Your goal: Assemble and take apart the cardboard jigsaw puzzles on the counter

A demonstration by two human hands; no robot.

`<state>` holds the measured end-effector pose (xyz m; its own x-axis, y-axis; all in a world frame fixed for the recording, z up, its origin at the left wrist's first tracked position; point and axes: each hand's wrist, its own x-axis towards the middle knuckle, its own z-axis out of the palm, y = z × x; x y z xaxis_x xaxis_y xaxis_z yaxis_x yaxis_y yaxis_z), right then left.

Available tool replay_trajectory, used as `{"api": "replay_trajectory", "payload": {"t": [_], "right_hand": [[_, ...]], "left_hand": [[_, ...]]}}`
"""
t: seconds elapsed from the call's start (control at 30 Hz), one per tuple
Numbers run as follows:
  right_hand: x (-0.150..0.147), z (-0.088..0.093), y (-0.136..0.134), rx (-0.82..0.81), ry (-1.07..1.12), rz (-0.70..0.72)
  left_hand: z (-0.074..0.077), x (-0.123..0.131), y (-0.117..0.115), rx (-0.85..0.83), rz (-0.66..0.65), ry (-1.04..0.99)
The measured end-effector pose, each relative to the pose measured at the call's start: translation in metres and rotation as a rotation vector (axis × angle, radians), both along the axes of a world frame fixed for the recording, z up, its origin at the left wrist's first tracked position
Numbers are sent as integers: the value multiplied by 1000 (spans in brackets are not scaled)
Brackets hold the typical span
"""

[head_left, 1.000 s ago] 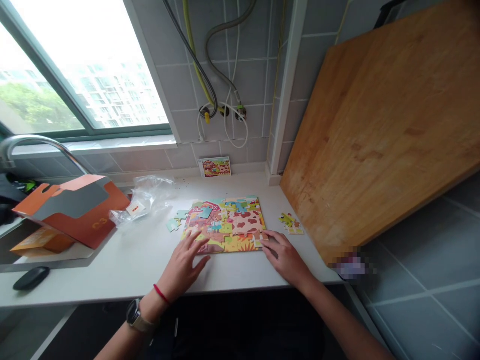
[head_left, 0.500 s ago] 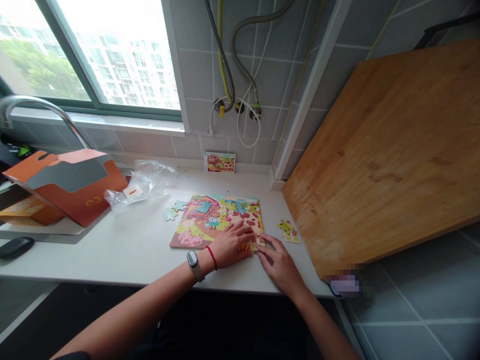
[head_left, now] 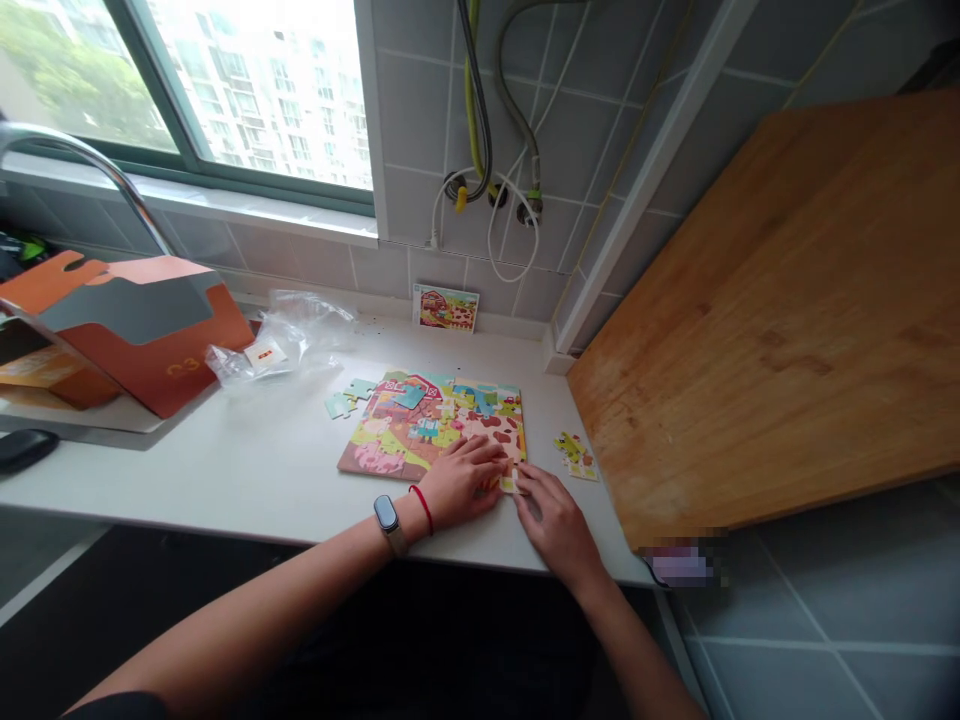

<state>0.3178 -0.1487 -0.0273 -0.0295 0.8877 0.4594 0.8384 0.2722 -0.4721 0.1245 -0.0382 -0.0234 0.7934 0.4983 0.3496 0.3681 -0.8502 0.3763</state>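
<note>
Jigsaw puzzle [head_left: 431, 425]: light, stiff card; lift pieces by their edges. My left grip [head_left: 465, 480] presses flat on it; my right grip [head_left: 555, 525] meets a loose piece [head_left: 510, 484], pinch unclear.

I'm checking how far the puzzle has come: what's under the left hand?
The left hand lies flat on the lower right part of the farm jigsaw puzzle. Colourful pieces show around its fingers, but the pieces beneath the palm are covered, so their picture cannot be seen.
</note>
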Motion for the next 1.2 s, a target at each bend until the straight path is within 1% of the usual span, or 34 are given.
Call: {"api": "replay_trajectory", "payload": {"t": [0.1,0.2,0.3,0.4,0.47,0.5,0.57,0.63,0.7,0.73,0.77,0.83,0.93,1.03,1.2], "right_hand": [[-1,3,-1,-3,36,-54],[-1,3,-2,-25,27,-68],[-1,3,-2,-37,17,-68],[-2,7,-3,-25,6,-41],[-2,9,-4,10,11,-23],[-3,10,-5,32,23,-18],[-3,11,-6,55,62,-4],[-2,9,-8,38,91,30],[-2,8,-8,4,85,77],[-2,7,-8,-3,76,93],[-1,6,-8,-1,67,102],[-1,6,-7,19,52,109],[-1,7,-6,50,43,115],[-1,8,-6,77,68,122],[0,8,-6,92,128,107]], "left_hand": [[-3,1,1,-4,5,-6],[-6,1,0,3,5,-7],[-5,-2,-2,3,2,-5],[2,-2,-3,-10,-18,-9],[13,5,1,-14,-22,-11],[20,12,6,-14,-23,-9],[37,34,18,-22,-39,7],[52,63,32,-72,-134,53],[60,96,44,-143,-190,153],[61,111,47,-165,-216,207],[60,125,50,-182,-220,256],[53,147,51,-179,-202,317],[38,166,49,-159,-174,294],[31,170,51,-184,-184,256],[32,161,61,-223,-251,237]]}}
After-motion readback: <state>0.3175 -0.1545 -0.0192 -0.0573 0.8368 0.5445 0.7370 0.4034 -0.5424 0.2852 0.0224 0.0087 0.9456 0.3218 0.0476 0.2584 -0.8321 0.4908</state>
